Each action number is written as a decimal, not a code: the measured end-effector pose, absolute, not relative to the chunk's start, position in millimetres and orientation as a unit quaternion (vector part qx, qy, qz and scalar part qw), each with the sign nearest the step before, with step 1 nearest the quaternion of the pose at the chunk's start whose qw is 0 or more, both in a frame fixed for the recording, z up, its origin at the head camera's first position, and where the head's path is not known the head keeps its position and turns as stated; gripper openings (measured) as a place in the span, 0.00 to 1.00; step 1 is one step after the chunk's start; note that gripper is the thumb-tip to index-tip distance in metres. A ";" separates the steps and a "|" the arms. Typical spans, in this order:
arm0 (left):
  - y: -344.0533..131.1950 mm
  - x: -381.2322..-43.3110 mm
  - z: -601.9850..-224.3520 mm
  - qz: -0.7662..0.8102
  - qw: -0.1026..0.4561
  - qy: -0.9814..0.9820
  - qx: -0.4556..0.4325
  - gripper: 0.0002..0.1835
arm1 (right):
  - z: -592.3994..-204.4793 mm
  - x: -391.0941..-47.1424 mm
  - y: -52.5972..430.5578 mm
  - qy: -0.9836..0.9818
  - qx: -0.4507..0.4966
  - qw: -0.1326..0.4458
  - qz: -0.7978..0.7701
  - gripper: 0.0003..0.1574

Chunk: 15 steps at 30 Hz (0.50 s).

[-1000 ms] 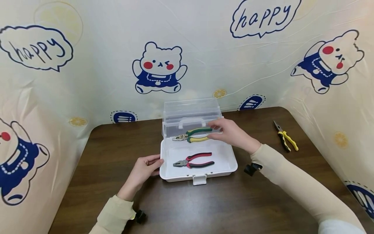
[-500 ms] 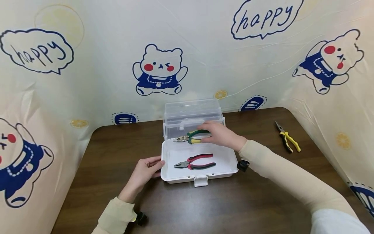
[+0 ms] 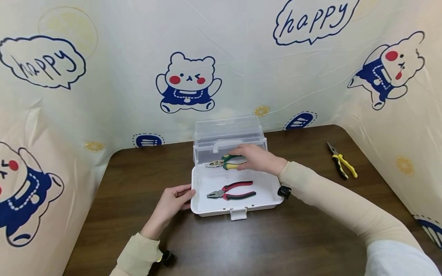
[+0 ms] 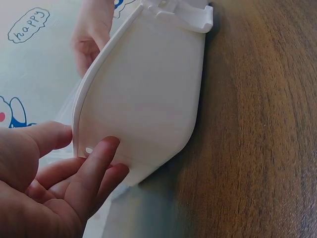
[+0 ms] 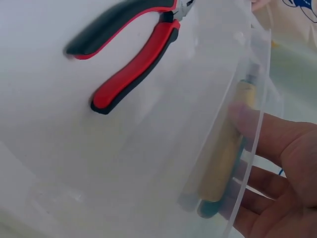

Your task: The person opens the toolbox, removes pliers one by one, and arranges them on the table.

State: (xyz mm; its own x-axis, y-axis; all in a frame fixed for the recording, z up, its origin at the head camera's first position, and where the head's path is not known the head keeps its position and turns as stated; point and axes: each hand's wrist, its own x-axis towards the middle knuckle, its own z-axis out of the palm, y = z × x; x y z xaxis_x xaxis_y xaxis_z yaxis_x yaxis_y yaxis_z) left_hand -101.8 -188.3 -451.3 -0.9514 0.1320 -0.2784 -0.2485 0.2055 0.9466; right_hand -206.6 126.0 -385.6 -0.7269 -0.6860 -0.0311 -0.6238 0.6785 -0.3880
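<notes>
The right hand [image 3: 260, 158] pinches the handles of the green-and-yellow pliers [image 3: 230, 166] between thumb and fingers, its grip narrowed to their width; they are at the back of the white box [image 3: 255, 208], near the clear lid [image 3: 228, 124], but I cannot tell whether they touch the box floor. The left hand [image 3: 172, 201] holds the box's left edge, thumb at the rim and fingertips against the outer wall. Brown table [image 3: 221, 245] reaches out in front of the box and to both sides, while the patterned cloth [image 3: 248, 88] rises close behind the lid. The box's lid is tipped back; red-and-black pliers [image 3: 238, 196] lie on its floor, handles spread. Yellow-and-black pliers [image 3: 337, 157] lie well apart on the right.
</notes>
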 end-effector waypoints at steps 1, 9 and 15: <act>-188.4 -101.8 -451.8 0.628 0.150 0.763 -0.038 0.23 | -385.1 -206.6 125.6 0.912 -0.361 0.087 -0.174 0.35; -187.9 -100.0 -453.1 0.619 0.146 0.770 -0.046 0.22 | -385.1 -202.8 125.2 0.912 -0.366 0.068 -0.175 0.35; -187.2 -99.2 -453.0 0.620 0.144 0.769 -0.050 0.22 | -385.3 -197.9 129.3 0.908 -0.361 0.058 -0.204 0.34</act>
